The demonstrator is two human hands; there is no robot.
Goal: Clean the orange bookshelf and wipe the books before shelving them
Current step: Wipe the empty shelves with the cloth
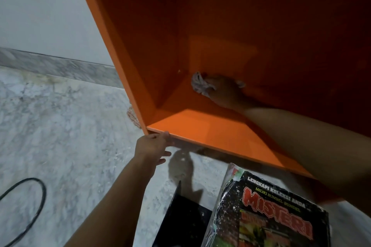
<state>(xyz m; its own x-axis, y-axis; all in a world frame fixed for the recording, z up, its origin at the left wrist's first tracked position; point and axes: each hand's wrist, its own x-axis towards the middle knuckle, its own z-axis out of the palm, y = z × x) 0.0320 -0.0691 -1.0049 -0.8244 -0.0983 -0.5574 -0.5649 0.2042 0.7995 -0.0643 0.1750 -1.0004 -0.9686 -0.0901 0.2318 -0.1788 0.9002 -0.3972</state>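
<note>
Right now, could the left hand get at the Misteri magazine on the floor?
Probably yes: the left hand only touches the front edge of the bookshelf, holding nothing, and nothing stands between it and the magazine.

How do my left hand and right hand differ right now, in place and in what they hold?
The right hand reaches deep inside the orange bookshelf; the left hand is outside, at its lower front edge. The right hand holds a bunched cloth near the back corner; the left hand holds nothing. The right hand is in shadow; the left hand is better lit. Both are bare.
</note>
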